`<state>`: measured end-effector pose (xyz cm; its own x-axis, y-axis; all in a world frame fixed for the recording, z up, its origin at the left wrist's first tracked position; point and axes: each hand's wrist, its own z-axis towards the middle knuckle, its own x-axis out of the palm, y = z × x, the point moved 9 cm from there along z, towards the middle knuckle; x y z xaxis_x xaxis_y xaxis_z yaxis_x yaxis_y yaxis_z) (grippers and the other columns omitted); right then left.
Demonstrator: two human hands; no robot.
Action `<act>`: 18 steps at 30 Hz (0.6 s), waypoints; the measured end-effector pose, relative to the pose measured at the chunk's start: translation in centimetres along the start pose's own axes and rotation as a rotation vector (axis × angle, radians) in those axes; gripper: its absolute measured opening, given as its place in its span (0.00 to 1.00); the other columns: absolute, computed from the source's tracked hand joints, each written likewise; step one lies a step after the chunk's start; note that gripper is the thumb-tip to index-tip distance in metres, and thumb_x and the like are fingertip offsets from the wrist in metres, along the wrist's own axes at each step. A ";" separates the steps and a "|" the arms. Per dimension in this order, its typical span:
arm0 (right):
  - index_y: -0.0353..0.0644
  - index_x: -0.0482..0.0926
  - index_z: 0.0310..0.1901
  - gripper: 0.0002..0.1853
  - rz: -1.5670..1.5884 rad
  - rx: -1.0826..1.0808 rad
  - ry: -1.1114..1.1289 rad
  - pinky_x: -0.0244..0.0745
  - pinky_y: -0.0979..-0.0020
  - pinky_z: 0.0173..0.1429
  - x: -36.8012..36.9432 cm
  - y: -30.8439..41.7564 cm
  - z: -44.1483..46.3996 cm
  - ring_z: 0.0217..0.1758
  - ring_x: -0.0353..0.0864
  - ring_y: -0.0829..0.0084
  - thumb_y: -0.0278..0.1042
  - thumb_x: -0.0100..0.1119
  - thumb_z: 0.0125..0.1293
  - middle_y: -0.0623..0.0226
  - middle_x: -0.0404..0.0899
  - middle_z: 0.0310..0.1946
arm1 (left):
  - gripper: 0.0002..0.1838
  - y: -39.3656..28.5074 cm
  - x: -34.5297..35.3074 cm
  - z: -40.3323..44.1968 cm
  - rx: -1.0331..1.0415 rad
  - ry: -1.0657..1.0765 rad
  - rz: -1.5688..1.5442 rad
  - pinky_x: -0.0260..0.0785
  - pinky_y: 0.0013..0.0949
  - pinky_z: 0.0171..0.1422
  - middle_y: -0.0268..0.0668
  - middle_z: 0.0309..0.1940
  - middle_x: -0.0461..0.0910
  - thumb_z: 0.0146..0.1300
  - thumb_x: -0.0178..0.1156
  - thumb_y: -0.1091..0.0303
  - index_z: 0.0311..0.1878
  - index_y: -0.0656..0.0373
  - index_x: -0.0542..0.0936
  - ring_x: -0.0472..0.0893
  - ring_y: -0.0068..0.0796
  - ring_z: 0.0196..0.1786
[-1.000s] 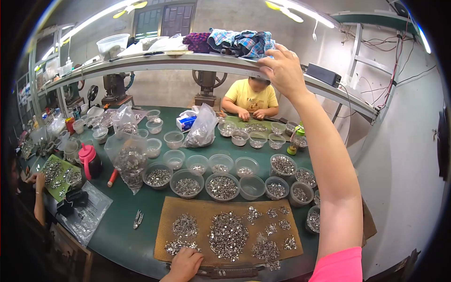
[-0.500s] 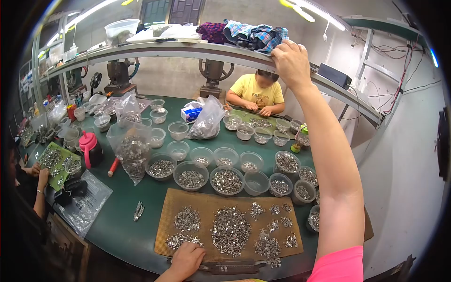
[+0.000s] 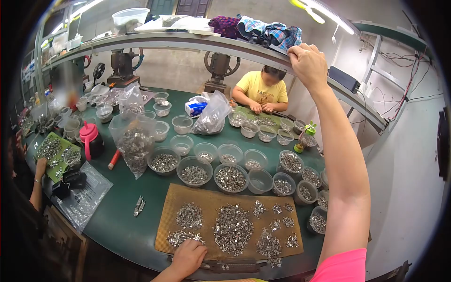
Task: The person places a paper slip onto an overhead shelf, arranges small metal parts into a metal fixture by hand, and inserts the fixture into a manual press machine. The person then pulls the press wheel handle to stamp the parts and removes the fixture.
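Observation:
My right hand (image 3: 308,66) is raised high, its fingers curled over the front edge of the overhead shelf (image 3: 221,41). A plaid cloth (image 3: 272,33) lies on the shelf close beside those fingers. Low down, my left hand (image 3: 189,258) rests with curled fingers at the front of a brown textured mat (image 3: 206,199), touching the lower left heap of small metal parts (image 3: 183,237). What those fingers hold, if anything, is hidden. A large heap of metal parts (image 3: 233,229) covers the mat's middle, with several smaller heaps around it.
Several clear plastic tubs (image 3: 194,173) of metal parts line the mat's far side. Cutters (image 3: 139,206) lie on the green table left of the mat. A co-worker in a yellow shirt (image 3: 262,89) sits opposite; another person's hand (image 3: 40,168) is at the left.
The view has shifted slightly, so the shelf and tubs sit a little differently. My right hand stays at the shelf edge and my left hand stays by the heap.

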<state>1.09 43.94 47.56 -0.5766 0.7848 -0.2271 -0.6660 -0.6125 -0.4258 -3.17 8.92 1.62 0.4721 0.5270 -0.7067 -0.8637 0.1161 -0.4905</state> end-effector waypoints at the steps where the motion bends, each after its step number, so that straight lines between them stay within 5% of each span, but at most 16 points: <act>1: 0.53 0.89 0.39 0.08 0.005 -0.004 -0.003 0.74 0.58 0.55 -0.1 0.0 0.1 0.50 0.85 0.64 0.40 0.62 0.69 0.72 0.89 0.39 | 0.06 0.0 0.0 0.0 0.000 0.001 -0.002 0.76 0.38 0.45 0.32 0.37 0.81 0.59 0.74 0.70 0.38 0.53 0.87 0.81 0.38 0.42; 8: 0.50 0.85 0.43 0.08 0.091 0.057 0.045 0.73 0.55 0.56 -0.3 -1.0 -0.5 0.50 0.87 0.61 0.41 0.58 0.74 0.67 0.89 0.37 | 0.06 0.0 0.2 0.1 -0.002 0.008 -0.004 0.76 0.37 0.45 0.31 0.37 0.80 0.59 0.74 0.70 0.39 0.53 0.88 0.81 0.38 0.42; 18: 0.45 0.84 0.48 0.08 0.509 0.222 -0.198 0.75 0.59 0.59 -6.8 -0.4 -2.7 0.50 0.86 0.58 0.37 0.60 0.74 0.60 0.89 0.43 | 0.06 0.1 0.2 0.0 0.002 0.003 0.003 0.76 0.38 0.45 0.31 0.37 0.80 0.59 0.74 0.69 0.40 0.52 0.88 0.80 0.37 0.42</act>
<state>6.63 39.10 46.90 -0.9129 0.3675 -0.1775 -0.3532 -0.9294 -0.1074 -3.14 9.01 1.44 0.4701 0.5246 -0.7098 -0.8655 0.1166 -0.4871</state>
